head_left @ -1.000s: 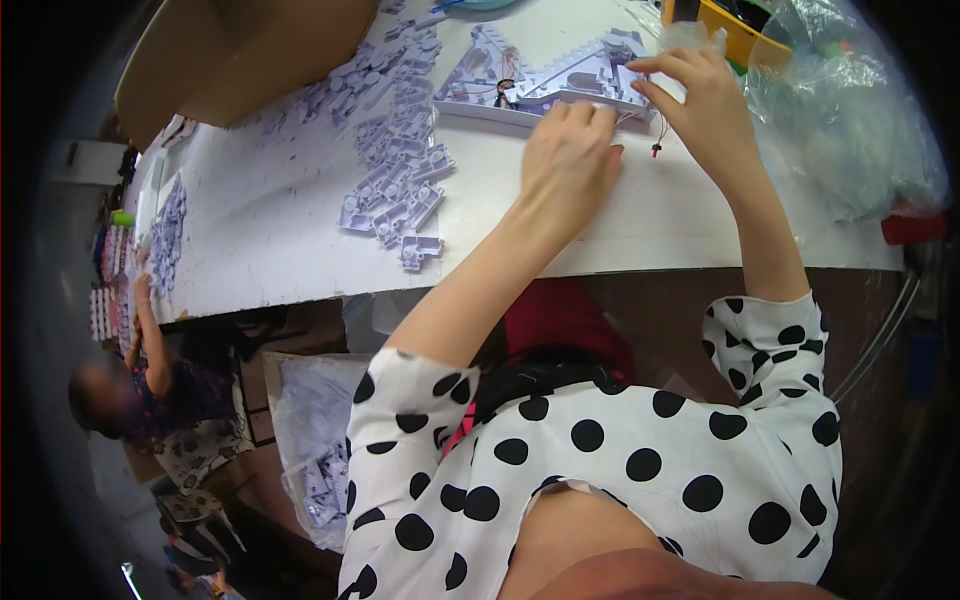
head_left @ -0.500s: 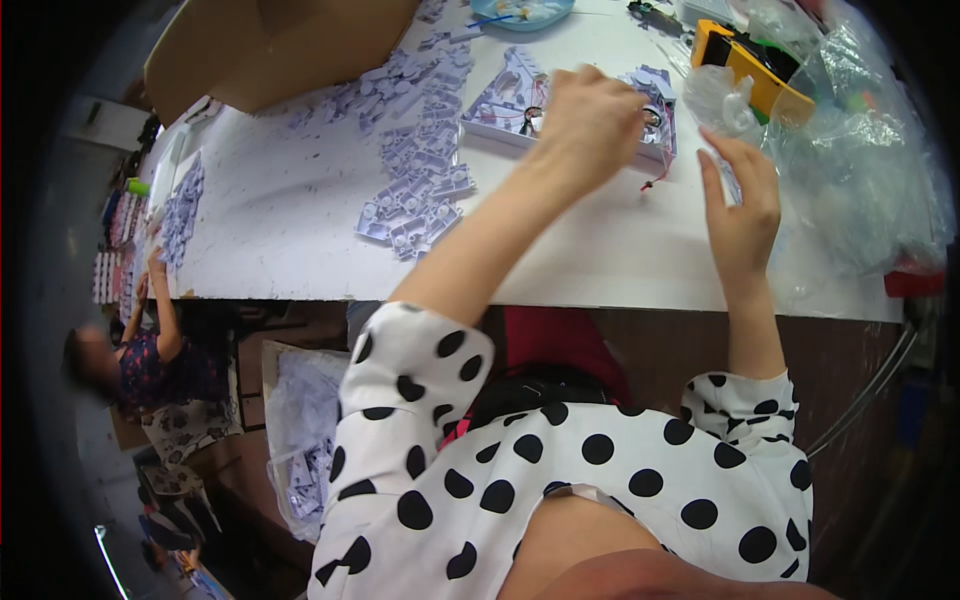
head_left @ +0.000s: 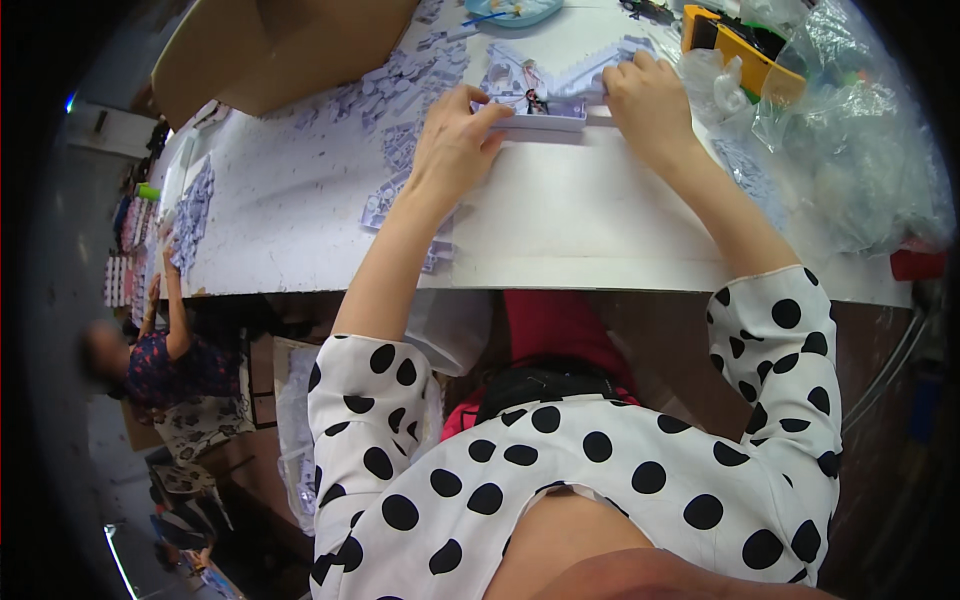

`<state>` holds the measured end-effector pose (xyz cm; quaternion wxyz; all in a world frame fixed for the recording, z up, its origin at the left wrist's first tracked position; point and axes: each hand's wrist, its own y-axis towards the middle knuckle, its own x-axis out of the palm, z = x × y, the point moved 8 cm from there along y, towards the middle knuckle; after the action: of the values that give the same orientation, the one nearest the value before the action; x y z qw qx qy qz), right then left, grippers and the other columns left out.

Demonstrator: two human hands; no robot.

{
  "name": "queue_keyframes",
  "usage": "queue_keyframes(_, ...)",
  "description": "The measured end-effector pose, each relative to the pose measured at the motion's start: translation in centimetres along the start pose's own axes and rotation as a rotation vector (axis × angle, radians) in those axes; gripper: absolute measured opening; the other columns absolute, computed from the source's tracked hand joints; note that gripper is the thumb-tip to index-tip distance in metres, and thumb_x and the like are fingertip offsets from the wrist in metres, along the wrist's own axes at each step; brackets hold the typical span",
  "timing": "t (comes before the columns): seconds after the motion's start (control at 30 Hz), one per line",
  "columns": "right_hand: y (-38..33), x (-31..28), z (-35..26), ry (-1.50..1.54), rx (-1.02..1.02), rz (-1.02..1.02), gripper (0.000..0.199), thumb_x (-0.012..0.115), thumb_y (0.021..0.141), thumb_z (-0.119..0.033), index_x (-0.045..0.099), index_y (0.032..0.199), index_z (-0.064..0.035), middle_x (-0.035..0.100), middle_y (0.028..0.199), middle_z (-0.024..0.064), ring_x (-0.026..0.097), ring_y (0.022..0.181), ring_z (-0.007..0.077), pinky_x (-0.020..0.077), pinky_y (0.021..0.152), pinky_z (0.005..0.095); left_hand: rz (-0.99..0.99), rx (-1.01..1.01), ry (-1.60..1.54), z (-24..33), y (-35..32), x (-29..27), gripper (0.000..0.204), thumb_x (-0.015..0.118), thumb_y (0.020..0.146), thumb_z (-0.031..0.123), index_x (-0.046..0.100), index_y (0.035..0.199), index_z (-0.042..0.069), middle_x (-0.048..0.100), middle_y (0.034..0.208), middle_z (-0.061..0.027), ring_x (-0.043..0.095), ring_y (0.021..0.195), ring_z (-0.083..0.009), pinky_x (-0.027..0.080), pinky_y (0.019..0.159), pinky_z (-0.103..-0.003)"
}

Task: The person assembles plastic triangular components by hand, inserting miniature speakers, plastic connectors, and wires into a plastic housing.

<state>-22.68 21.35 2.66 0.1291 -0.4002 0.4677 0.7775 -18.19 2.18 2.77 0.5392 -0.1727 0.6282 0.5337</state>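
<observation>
A pale plastic housing [head_left: 545,122] with thin wires and a small dark part inside lies near the middle of the table. My left hand [head_left: 455,145] grips its left end, thumb along the near wall. Fingers curled, my right hand [head_left: 648,108] is closed on the right end of a pale plastic piece with a stepped edge [head_left: 610,62], just behind and right of the housing. The hand covers part of that piece. Whether the two pieces are joined I cannot make out.
Many small pale plastic parts [head_left: 375,85] spread left of the housing, near a cardboard box [head_left: 255,55]. A blue bowl [head_left: 535,15] stands behind. Clear plastic bags [head_left: 840,150] and a yellow-black object [head_left: 752,58] lie right. At far left a person [head_left: 165,350] handles more parts.
My left hand has moved left from above the housing to its left end. My right hand has come up and left onto the stepped piece, which has shifted and turned.
</observation>
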Motion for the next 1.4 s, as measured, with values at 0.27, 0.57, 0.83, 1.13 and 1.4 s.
queue_keyframes(0.27, 2.8, 1.8, 3.5, 0.006, 0.077, -0.025, 0.017, 0.079, 0.081, -0.023, 0.070, 0.091, -0.0121, 0.070, 0.088, 0.0030, 0.062, 0.097, 0.0237, 0.0493, 0.085, 0.0367, -0.084, -0.095, -0.193, 1.6, 0.7, 0.9, 0.014, 0.073, 0.088, 0.007, 0.076, 0.101, 0.010, 0.063, 0.108, -0.0117, 0.065, 0.098, -0.0304, 0.054, 0.085, -0.039)
queue_keyframes(0.57, 1.6, 1.7, 2.7, 0.065, -0.015, 0.153, 0.008, 0.069, 0.074, -0.016, 0.070, 0.075, -0.0085, 0.068, 0.077, 0.0117, 0.063, 0.089, 0.0289, 0.0515, 0.082, 0.0416, -0.064, -0.049, -0.270, 9.5, -5.8, -2.6, 0.021, 0.077, 0.084, 0.002, 0.078, 0.104, 0.009, 0.064, 0.092, -0.0089, 0.067, 0.081, -0.0226, 0.055, 0.073, -0.034)
queue_keyframes(0.83, -8.0, -11.1, -6.8, 0.568, -0.101, -0.109, 0.024, 0.081, 0.074, -0.017, 0.072, 0.096, -0.0155, 0.066, 0.098, 0.0008, 0.061, 0.100, 0.0219, 0.0520, 0.086, 0.0369, 0.132, -0.055, -0.438, 5.1, -2.5, -4.9, 0.033, 0.064, 0.094, 0.000, 0.072, 0.125, 0.008, 0.074, 0.099, -0.0113, 0.068, 0.087, -0.0232, 0.053, 0.082, -0.033)
queue_keyframes(1.13, -8.5, -9.2, 2.1, 0.303, 0.104, 0.022, 0.025, 0.078, 0.082, -0.010, 0.073, 0.106, -0.0110, 0.069, 0.100, 0.0042, 0.063, 0.100, 0.0261, 0.0514, 0.085, 0.0370, -0.434, 0.008, -0.197, 7.1, -2.6, 1.0, 0.035, 0.068, 0.092, 0.015, 0.068, 0.127, 0.006, 0.072, 0.103, -0.0148, 0.069, 0.087, -0.0309, 0.054, 0.081, -0.041)
queue_keyframes(1.4, -9.9, -9.6, 0.1, 0.512, 0.342, -0.149, 0.031, 0.076, 0.086, -0.019, 0.072, 0.115, -0.0096, 0.073, 0.100, 0.0071, 0.066, 0.092, 0.0270, 0.0522, 0.084, 0.0388, -0.256, -0.168, -0.583, 12.1, -7.2, -2.2, 0.028, 0.070, 0.091, 0.004, 0.071, 0.119, 0.003, 0.073, 0.097, -0.0133, 0.072, 0.083, -0.0218, 0.055, 0.076, -0.032)
